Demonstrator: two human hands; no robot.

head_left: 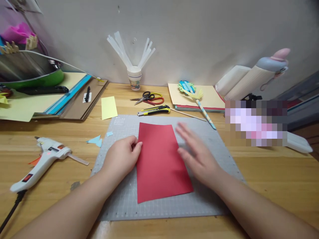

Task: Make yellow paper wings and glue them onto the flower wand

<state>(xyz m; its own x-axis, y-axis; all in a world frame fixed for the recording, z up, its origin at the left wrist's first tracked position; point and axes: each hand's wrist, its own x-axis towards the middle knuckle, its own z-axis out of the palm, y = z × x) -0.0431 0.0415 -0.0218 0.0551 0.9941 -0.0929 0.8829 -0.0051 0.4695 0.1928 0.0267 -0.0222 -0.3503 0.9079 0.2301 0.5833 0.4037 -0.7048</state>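
Note:
A red sheet of paper (159, 159) lies flat on a grey cutting mat (169, 202) in the middle of the wooden table. My left hand (122, 156) rests at the sheet's left edge, fingers curled, thumb and fingertips pinching that edge. My right hand (196, 151) hovers flat over the sheet's right edge, fingers stretched out and blurred by motion, holding nothing.
A white glue gun (42, 162) with its cord lies at the left. Behind the mat are a yellow paper strip (109, 107), scissors (148, 97), a utility knife (154, 110), a cup of glue sticks (134, 78), a paper-decorated stick (196, 99) and stacked paper.

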